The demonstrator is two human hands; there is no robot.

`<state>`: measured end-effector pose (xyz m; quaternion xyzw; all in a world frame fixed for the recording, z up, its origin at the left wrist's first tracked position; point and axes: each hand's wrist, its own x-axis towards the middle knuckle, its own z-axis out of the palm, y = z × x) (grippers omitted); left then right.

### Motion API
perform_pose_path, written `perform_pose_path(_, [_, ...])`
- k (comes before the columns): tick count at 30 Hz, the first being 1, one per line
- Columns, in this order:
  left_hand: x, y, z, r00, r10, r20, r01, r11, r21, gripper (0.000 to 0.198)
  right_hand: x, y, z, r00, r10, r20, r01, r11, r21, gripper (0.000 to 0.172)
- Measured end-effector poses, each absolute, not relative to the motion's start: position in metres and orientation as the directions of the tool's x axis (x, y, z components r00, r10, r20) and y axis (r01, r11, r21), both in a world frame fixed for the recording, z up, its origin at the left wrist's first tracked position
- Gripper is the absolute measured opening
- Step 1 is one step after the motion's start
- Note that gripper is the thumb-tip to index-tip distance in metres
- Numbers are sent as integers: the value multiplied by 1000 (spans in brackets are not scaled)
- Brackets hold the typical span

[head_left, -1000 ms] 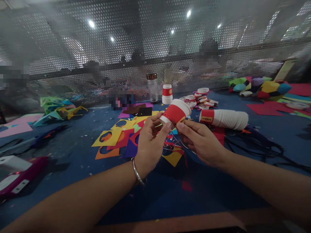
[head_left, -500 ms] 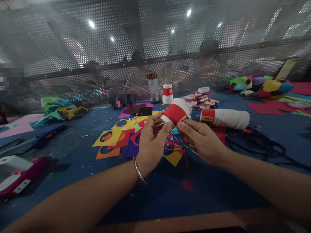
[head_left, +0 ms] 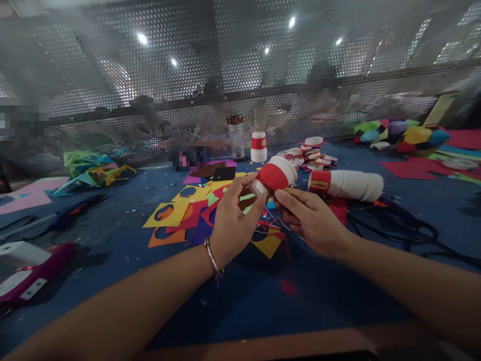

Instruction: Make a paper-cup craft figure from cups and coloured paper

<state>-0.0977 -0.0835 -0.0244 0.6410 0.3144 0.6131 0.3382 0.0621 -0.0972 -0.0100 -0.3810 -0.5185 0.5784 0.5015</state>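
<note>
A red-and-white paper cup is held tilted above the table, its rim facing up and to the right. My left hand grips it near the base, thumb below and fingers behind. My right hand is closed, with its thumb and fingertips at the cup's lower side; part of what they pinch is hidden. Below the hands lie cut coloured paper sheets with round holes. To the right, a stack of paper cups lies on its side.
Behind the cup stand a clear bottle and an upright cup stack, beside a pile of cut cup pieces. A magenta power strip is at the left; dark cables run at the right. Perforated metal panels rise behind.
The cup has turned and tipped slightly, with its rim a little lower. My right hand has shifted slightly left; both hands stay at the cup.
</note>
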Motion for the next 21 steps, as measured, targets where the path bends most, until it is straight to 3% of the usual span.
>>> perform_pose_path(6, [-96,-81,-24,46,861,506,-123,-498,858,39,61,-97,-5,-211,973,90,-196,48,-979,56])
perform_pose_path(14, [-92,-80,-15,80,989,126,-463,-75,883,31,60,-94,-6,-188,978,93,-208,53,-977,57])
perform_pose_path(21, [-94,-77,-11,86,985,150,-485,-90,870,38,61,-94,-7,-198,976,86,-208,44,-977,59])
